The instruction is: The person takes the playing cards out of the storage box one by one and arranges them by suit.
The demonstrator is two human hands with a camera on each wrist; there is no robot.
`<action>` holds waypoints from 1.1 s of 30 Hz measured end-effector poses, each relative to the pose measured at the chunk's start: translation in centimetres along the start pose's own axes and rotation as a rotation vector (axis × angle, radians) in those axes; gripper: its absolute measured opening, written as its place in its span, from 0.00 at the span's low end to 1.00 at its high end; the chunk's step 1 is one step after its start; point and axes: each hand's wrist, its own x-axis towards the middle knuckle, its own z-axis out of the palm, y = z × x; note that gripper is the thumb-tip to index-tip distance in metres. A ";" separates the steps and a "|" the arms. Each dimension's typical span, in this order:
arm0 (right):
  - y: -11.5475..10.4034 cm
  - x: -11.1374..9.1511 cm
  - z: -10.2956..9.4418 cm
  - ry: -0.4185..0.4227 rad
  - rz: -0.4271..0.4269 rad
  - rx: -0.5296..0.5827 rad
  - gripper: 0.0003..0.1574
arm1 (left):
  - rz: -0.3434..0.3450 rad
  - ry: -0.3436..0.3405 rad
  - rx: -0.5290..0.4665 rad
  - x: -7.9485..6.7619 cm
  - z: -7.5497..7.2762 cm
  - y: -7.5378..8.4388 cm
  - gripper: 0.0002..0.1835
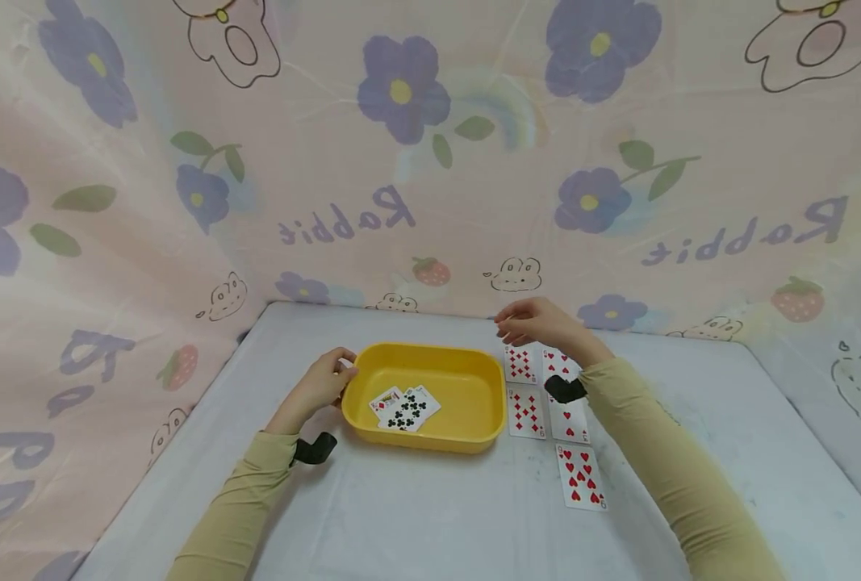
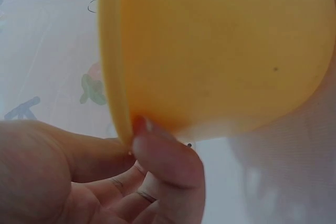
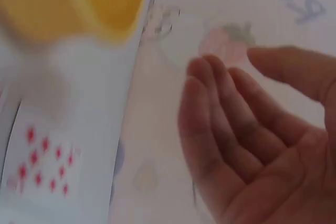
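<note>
Facing a patterned curtain [image 1: 466, 177], bounding the back of the desk [image 1: 401, 508], and finding more room for moving in front of the yellow tray [image 1: 430, 441] than behind it. Judging the tray light and fairly stiff (probably plastic), sitting on the desk just left of the red cards [image 1: 583, 476] and likely sliding with little push; favouring the rim [image 2: 109, 51] at either short end for holding. Pinching that rim at the left end with the left grip [image 1: 326, 378]. Hovering with the right grip [image 1: 546, 325] by the far red cards, cupping loosely, seemingly holding nothing. Lying in two columns, crowding the tray's right edge and limiting sliding that way. Seeing a small overlapping pile of cards [image 1: 410, 410] inside the tray, toward the left front. Judging all the cards thin, bendy, slippery and easily creasing; favouring lifting by an edge or corner.
</note>
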 end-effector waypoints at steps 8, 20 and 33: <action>-2.0 4.3 5.8 -0.306 -0.025 -0.038 0.19 | 0.005 0.001 0.014 0.0 0.1 0.1 0.14; -1.4 7.0 10.9 -0.442 0.023 -0.013 0.21 | -0.008 0.000 0.014 0.0 0.1 0.0 0.13; -0.4 6.8 12.4 -0.484 0.083 0.031 0.15 | 0.004 -0.007 0.012 0.1 0.1 -0.2 0.14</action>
